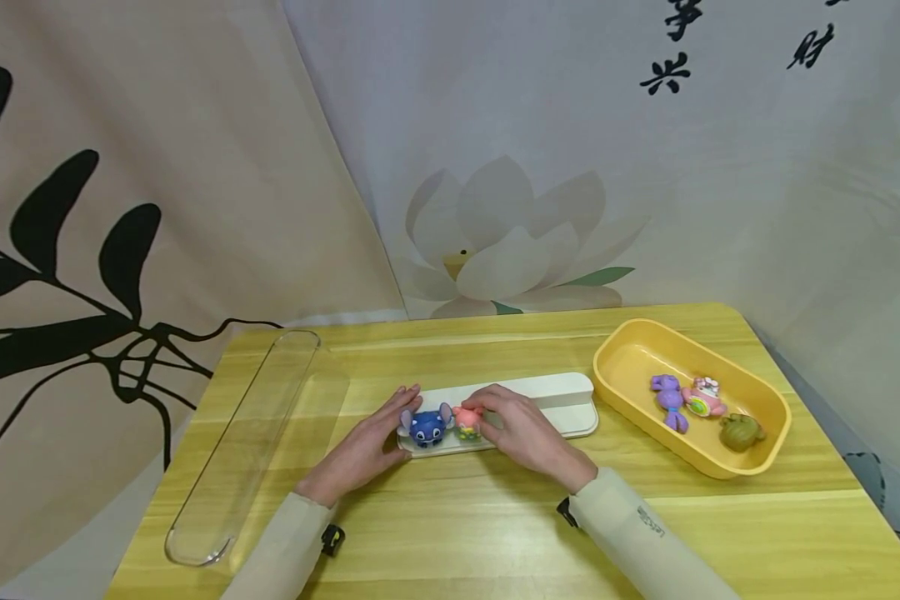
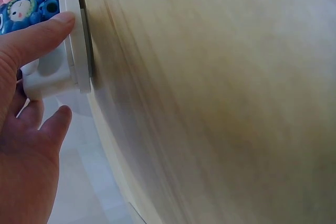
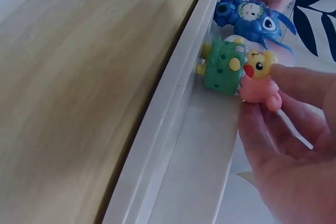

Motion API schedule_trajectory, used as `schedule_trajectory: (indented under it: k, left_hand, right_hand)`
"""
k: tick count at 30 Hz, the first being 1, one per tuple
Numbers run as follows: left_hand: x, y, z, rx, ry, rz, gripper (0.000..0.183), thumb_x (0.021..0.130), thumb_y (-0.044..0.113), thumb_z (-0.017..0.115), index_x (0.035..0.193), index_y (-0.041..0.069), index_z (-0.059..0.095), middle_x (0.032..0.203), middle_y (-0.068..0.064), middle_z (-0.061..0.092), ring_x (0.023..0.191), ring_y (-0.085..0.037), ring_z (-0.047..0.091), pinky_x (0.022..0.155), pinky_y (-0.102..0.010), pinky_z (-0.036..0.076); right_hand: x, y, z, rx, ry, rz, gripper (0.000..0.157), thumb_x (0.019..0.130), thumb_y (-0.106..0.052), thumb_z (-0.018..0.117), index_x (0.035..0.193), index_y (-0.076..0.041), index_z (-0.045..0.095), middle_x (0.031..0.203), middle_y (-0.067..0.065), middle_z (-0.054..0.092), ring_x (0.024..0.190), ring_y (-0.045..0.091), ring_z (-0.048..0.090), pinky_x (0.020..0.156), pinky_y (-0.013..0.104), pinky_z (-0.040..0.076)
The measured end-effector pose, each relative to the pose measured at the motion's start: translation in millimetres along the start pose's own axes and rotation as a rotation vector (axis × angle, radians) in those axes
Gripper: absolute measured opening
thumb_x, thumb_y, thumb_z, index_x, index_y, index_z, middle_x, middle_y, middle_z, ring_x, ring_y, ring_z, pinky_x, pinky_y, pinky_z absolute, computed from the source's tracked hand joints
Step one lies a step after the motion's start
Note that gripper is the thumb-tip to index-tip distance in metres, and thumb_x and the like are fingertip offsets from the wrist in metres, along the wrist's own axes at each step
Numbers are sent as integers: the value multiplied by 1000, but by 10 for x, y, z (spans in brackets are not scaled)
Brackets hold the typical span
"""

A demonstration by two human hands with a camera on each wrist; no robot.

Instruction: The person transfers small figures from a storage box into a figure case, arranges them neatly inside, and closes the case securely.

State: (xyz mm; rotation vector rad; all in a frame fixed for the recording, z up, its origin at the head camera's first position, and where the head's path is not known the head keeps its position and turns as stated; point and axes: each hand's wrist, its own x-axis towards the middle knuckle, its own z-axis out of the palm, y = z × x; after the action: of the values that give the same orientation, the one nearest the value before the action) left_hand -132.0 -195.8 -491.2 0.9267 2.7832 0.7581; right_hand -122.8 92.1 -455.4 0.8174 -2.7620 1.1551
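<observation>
A long white stepped stand (image 1: 558, 392) lies on the wooden table in front of the person. The left hand (image 1: 367, 446) holds its left end, thumb on the front edge and fingers behind, as the left wrist view shows. Close to that hand, a blue big-eared toy figurine (image 1: 427, 427) sits on the stand. Beside it is a figurine (image 3: 223, 66) with a pink hood, yellow face and green body, its base on the stand's lower ledge. The right hand (image 1: 525, 433) pinches this one by its pink head between thumb and fingers.
A yellow tray (image 1: 637, 358) on the right holds a purple figurine (image 1: 669, 400), a pink-and-white one (image 1: 705, 396) and an olive-green one (image 1: 740, 432). Along the table's left side lies a long clear plastic cover (image 1: 255, 450). A printed cloth (image 1: 495, 125) hangs behind the table.
</observation>
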Motion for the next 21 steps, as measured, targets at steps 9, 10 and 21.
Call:
schedule_trajectory:
  k: [9,10,21]
  left_hand:
    - [7,6,-12,-20,-2,4,87,82,17,78,153,17,27,162,6,12,146,-13,10,114,-38,26]
    - [7,7,-11,-19,-1,6,87,82,17,78,153,17,28,162,5,13,146,-14,10,114,-38,26]
    - [10,9,-5,-6,-10,1,88,82,18,78,153,15,28,162,3,12,146,-12,8,113,-36,27]
  right_hand:
    - [-2,0,-16,5,-15,9,25,91,-16,69,116,-19,70,121,-5,63,114,12,57,99,35,48]
    - [-5,0,-18,6,-17,13,26,91,-16,69,117,-19,70,121,-5,62,114,12,57,98,35,48]
    - [-112,21,-173,17,50,61,36,88,-22,72,123,-14,66,125,-5,59,118,16,55,100,37,47]
